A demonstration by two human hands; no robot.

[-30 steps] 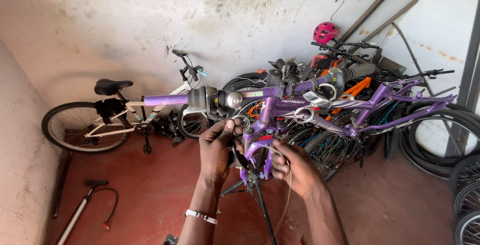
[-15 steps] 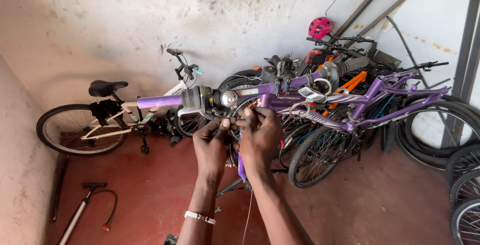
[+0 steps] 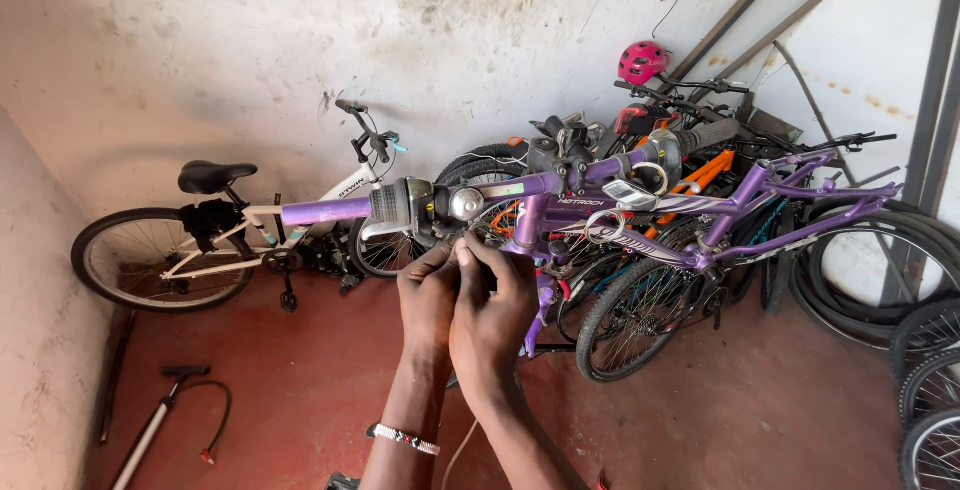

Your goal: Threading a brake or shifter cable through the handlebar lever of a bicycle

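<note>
Bright, even daylight; sharp, slight wide-angle distortion.

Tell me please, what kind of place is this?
Probably a small bicycle repair room or storage shed. A purple bicycle is under both hands, a white bicycle leans on the rough wall, loose tyres stand at the right, and a floor pump lies on the red floor.

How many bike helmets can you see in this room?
1. A pink helmet sits high on the pile of bikes against the back wall, right of centre. Others may be hidden within that pile.
</note>
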